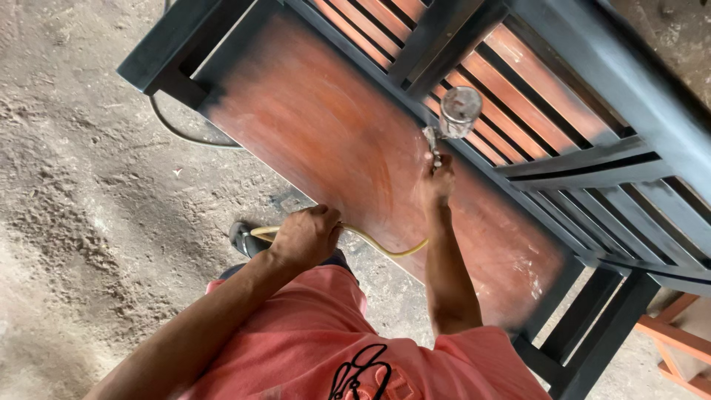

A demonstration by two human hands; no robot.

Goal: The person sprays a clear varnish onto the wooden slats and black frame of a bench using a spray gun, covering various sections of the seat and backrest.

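Observation:
A wooden bench (333,126) with a reddish-brown seat panel and dark-painted frame and slats fills the upper frame. My right hand (437,178) grips a spray gun (450,122) with a clear cup on top, held over the back edge of the seat near the slats. My left hand (307,235) is closed around the yellow air hose (385,248), which curves from it across the seat's front edge toward the gun. My pink shirt fills the bottom of the view.
Sandy, dusty ground (81,207) lies to the left. A dark cable (185,133) loops on the ground by the bench's left end. My dark shoe (241,238) shows beside the left hand. An orange wooden frame (681,348) sits at the lower right.

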